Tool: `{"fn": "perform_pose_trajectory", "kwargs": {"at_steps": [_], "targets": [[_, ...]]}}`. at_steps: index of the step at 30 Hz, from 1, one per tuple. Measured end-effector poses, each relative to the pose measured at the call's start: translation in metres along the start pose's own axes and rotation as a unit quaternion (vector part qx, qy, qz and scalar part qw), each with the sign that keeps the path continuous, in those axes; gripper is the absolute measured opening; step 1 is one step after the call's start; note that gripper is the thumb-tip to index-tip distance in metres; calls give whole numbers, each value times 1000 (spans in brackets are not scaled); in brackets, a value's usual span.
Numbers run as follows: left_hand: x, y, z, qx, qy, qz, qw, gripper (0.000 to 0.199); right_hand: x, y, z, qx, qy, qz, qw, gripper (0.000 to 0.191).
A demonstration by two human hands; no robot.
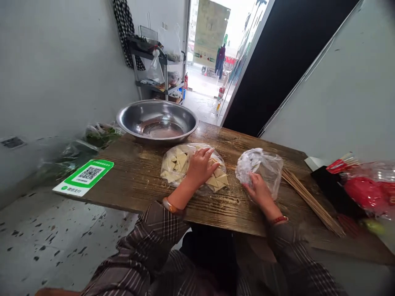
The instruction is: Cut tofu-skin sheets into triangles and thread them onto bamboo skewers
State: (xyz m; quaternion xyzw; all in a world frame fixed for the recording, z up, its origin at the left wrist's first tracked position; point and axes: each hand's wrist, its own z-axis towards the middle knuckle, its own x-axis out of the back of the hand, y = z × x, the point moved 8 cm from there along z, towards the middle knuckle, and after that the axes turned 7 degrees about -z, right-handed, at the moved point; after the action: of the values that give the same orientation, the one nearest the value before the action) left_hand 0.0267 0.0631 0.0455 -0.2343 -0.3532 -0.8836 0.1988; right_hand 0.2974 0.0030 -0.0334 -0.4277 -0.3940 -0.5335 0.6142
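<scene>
A clear plastic bag of pale yellow, flat cut pieces [217, 179] lies on the wooden table, some pieces showing at its right edge. My left hand [200, 166] rests on top of this bag, fingers spread and pointing right. To the right lies a crumpled clear plastic bag [270, 164], with white bunched plastic on its left side. My right hand [259, 190] is at its lower edge, thumb and fingers closed on the plastic. A bundle of thin wooden sticks [311, 201] lies right of that bag.
Behind the bags, a large steel basin [160, 121] stands on the wooden table [135, 189]. A green QR card [84, 176] lies at the left corner. A black box [335, 191] and red plastic packages [367, 191] sit at the right. A shelf rack [166, 78] stands near the doorway.
</scene>
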Motion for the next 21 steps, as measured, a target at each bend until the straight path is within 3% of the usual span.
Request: {"fn": "perform_pose_trajectory", "kwargs": {"at_steps": [4, 8, 11, 14, 16, 19, 21], "targets": [[25, 3, -4, -43, 110, -35, 992, 45, -1, 35, -24, -15, -18, -25, 999, 41], [47, 7, -13, -48, 140, -29, 989, 44, 20, 90, -43, -52, -37, -48, 997, 31], [69, 18, -26, -63, 141, -36, 987, 44, 51, 102, -49, -67, -41, -50, 996, 38], [92, 16, -35, -33, 119, -46, 991, 45, 91, 76, -35, -49, 38, -65, 996, 53], [109, 7, -41, 0, 123, -34, 992, 47, 99, 44, -15, -21, 55, -18, 998, 52], [131, -15, -56, 37, 138, 7, 990, 51, 82, -14, 23, 29, 51, 90, 994, 48], [133, -36, -68, 66, 105, 23, 992, 57, 58, -50, 49, 42, 47, 148, 987, 48]]}}
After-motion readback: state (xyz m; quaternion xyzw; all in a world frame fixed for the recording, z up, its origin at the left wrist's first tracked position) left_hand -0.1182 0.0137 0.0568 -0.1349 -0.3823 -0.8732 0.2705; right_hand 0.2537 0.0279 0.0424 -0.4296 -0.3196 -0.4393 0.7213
